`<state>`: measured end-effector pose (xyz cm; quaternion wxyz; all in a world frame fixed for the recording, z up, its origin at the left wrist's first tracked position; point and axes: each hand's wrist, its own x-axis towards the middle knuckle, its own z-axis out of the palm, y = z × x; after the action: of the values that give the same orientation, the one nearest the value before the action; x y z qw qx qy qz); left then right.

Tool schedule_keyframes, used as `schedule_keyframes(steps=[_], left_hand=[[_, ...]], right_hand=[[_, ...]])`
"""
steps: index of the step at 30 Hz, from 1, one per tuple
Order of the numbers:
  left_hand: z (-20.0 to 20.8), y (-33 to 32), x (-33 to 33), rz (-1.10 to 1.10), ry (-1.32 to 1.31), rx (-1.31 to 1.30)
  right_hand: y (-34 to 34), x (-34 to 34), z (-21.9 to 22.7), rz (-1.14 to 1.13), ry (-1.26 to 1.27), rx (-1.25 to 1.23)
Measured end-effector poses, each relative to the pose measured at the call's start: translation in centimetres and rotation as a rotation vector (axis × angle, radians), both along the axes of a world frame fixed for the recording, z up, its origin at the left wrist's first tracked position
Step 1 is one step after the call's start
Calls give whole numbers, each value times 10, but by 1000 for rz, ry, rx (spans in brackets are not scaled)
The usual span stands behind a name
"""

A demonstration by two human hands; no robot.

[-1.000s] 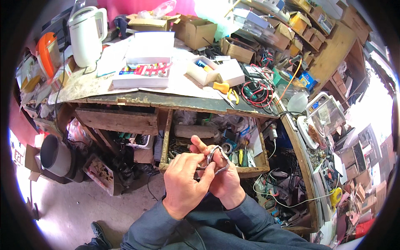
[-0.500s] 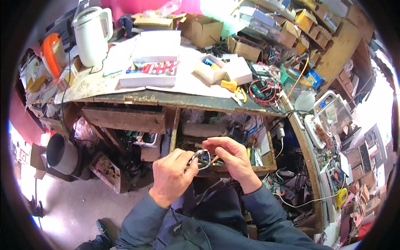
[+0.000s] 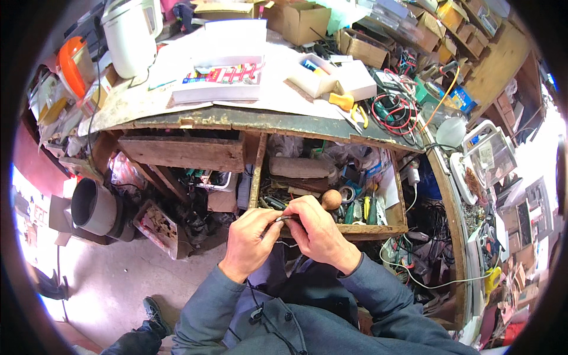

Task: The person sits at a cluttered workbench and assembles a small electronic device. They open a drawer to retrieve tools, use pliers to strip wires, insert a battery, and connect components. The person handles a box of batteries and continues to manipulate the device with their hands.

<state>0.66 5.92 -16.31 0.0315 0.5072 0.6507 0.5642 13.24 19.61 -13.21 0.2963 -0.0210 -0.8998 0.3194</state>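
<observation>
A thin dark-and-silver band (image 3: 288,218), whose kind I cannot make out, is pinched in front of the open drawer. My left hand (image 3: 247,239) grips one side of it between thumb and bent fingers. From the other side my right hand (image 3: 322,232) closes on it, fingertips almost meeting those of the left. Much of the band is hidden by the fingers. Just beyond my right hand shows a round wooden knob (image 3: 331,199); its lower part is covered, and I cannot tell whether the hand touches it.
Below the worn bench top (image 3: 236,118), the drawer (image 3: 378,229) holds tools and loose parts. On the bench are a white box of red parts (image 3: 216,94), a yellow-handled tool (image 3: 341,101), coiled test leads (image 3: 390,115) and a white jug (image 3: 131,41). A grey bin (image 3: 94,207) stands left.
My right hand has gone from open fingers beside the looped band to a closed pinch on it. Both hands have drawn together, and the loop's outline is now mostly covered. The view has shifted slightly.
</observation>
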Motion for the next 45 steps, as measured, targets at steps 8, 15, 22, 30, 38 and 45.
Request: schedule_keyframes(steps=[8,15,22,30,38,45], left_hand=[[-7,7,-3,-7,105,61],[-10,9,-11,-62,162,76],[-17,9,-10,-64,174,100],[-12,12,-3,25,70,53],[5,7,7,85,-462,90],[10,-1,22,33,-663,185]], right_hand=[[5,2,-10,-20,109,167],[10,0,-17,12,166,190],[11,1,-21,22,148,199],[12,-2,-14,-26,110,25],[21,7,-6,67,40,-860],[-3,8,-7,84,67,-927]])
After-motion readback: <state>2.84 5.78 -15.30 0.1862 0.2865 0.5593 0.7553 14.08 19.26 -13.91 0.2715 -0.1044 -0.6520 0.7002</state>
